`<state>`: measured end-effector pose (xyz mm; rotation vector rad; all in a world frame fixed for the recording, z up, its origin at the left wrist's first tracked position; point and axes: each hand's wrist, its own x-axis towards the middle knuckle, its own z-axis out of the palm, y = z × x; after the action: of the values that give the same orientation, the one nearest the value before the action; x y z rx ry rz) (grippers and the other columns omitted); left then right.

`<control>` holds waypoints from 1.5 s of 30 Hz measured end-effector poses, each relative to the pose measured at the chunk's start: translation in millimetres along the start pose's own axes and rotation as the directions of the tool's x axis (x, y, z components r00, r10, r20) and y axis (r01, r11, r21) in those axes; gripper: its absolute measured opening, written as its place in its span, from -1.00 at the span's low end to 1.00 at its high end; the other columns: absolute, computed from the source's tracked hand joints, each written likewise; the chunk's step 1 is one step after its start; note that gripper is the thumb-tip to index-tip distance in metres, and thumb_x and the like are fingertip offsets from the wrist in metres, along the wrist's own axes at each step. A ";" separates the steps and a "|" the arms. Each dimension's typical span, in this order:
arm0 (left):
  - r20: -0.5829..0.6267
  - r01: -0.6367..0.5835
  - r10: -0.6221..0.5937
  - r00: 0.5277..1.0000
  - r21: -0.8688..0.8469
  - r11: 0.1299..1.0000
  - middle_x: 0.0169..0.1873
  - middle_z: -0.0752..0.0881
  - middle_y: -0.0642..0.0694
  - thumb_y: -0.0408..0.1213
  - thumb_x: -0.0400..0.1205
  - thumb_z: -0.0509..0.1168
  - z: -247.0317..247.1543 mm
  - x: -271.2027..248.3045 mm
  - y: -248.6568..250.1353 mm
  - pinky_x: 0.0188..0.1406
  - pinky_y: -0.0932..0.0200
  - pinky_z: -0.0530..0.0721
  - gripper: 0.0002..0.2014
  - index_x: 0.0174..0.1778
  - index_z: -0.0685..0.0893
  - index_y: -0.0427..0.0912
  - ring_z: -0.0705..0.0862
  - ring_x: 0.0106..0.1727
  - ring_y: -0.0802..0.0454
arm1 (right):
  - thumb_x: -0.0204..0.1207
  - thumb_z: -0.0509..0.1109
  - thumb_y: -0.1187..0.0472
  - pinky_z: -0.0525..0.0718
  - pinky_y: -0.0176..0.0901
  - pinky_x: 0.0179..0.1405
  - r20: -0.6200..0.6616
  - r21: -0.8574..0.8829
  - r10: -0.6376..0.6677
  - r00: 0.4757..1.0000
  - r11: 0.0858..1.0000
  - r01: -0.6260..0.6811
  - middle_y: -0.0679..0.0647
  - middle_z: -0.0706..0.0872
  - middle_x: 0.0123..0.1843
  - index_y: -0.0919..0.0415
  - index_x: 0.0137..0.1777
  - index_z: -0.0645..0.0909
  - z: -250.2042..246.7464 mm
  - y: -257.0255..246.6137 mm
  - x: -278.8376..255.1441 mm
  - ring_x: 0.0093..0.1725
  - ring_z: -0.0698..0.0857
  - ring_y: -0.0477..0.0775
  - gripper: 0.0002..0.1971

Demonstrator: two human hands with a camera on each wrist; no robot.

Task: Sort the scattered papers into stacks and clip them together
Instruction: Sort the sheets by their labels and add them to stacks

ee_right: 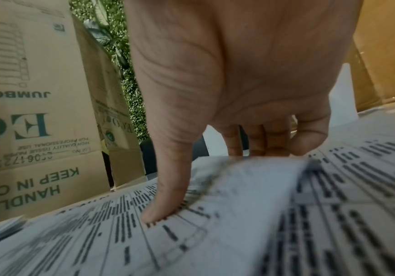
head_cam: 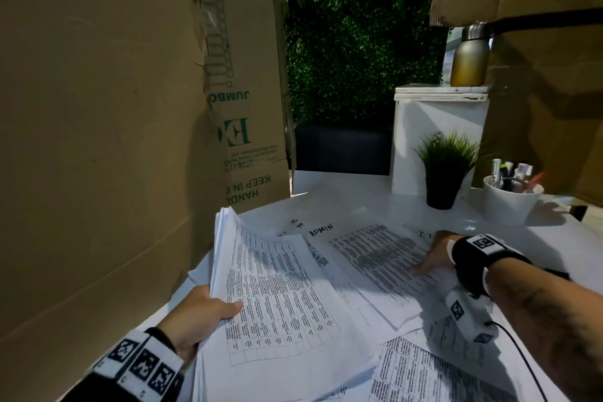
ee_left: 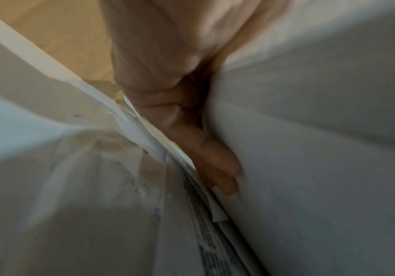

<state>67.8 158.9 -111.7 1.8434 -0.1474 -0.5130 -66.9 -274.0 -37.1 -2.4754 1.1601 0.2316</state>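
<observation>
Printed table sheets lie scattered over the white table (head_cam: 342, 192). My left hand (head_cam: 208, 313) grips a thick stack of papers (head_cam: 270, 287) by its near left edge, thumb on top, and the stack's far end is lifted. In the left wrist view the fingers (ee_left: 215, 164) lie under that stack, between sheets. My right hand (head_cam: 430, 258) is on a printed sheet (head_cam: 375, 258) at the right. Its thumb (ee_right: 158, 211) presses down and its curled fingers (ee_right: 262, 142) stand behind a ridge of the sheet (ee_right: 250, 168), pinching it. Handwritten labels H.R (head_cam: 296, 222), ADMIN (head_cam: 321, 229) and I.T (head_cam: 425, 234) show on sheets beyond.
A tall cardboard box (head_cam: 98, 140) walls off the left side. At the back right stand a potted plant (head_cam: 445, 170), a white cup of pens (head_cam: 510, 196) and a white box (head_cam: 437, 127) with a bottle (head_cam: 470, 55) on it. More sheets (head_cam: 424, 369) lie at the front.
</observation>
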 end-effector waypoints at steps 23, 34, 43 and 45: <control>0.017 0.140 -0.141 0.990 -0.300 0.944 -0.01 0.86 -0.30 -0.07 0.84 0.14 26.9 -40.4 28.8 0.32 -0.29 0.66 -0.64 0.17 0.69 -0.30 0.78 0.15 -0.34 | 0.48 0.51 0.26 0.78 -0.02 -0.48 0.330 0.830 -0.477 0.814 0.557 -0.010 0.39 0.71 0.21 0.29 0.36 0.52 77.5 -36.7 -120.9 -0.10 0.80 0.45 -0.54; 0.145 0.160 -0.142 0.979 -0.121 0.980 0.15 0.84 -0.39 -0.16 0.01 0.83 15.3 -3.4 -12.7 0.42 -0.70 0.41 0.02 0.42 0.59 -0.30 0.72 0.28 -0.59 | 0.34 0.32 -0.53 0.62 -0.19 -0.19 0.268 0.208 -0.485 0.832 0.873 0.442 -0.02 0.65 -0.21 0.11 0.04 0.57 47.2 -46.7 -122.4 -0.30 0.63 -0.05 -0.33; 0.076 -0.107 0.140 0.987 -0.339 0.935 0.15 0.87 -0.24 -0.66 0.62 0.32 21.9 -68.1 43.7 0.18 -0.20 0.81 -0.63 0.29 0.71 -0.25 0.85 0.17 -0.26 | 0.21 0.53 -0.40 0.64 0.13 0.38 0.101 0.708 -0.546 0.832 0.627 0.326 0.05 0.64 0.38 0.11 0.50 0.42 53.3 -69.0 -112.0 0.18 0.67 0.05 -0.06; 0.062 -0.149 0.189 0.980 -0.398 0.905 0.11 0.88 -0.23 -0.63 0.65 0.27 19.4 -77.9 58.1 -0.05 -0.07 0.88 -0.68 0.25 0.73 -0.28 0.86 0.13 -0.23 | 0.09 0.63 -0.40 0.68 0.27 0.33 0.054 0.836 -0.553 0.832 0.480 0.265 0.15 0.75 0.31 0.10 0.41 0.51 46.5 -75.0 -110.2 0.22 0.76 0.23 -0.06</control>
<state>-1.2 149.8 -41.3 1.3991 -0.2515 -0.4739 -79.4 -133.9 -24.0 -1.6943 0.3223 -0.0505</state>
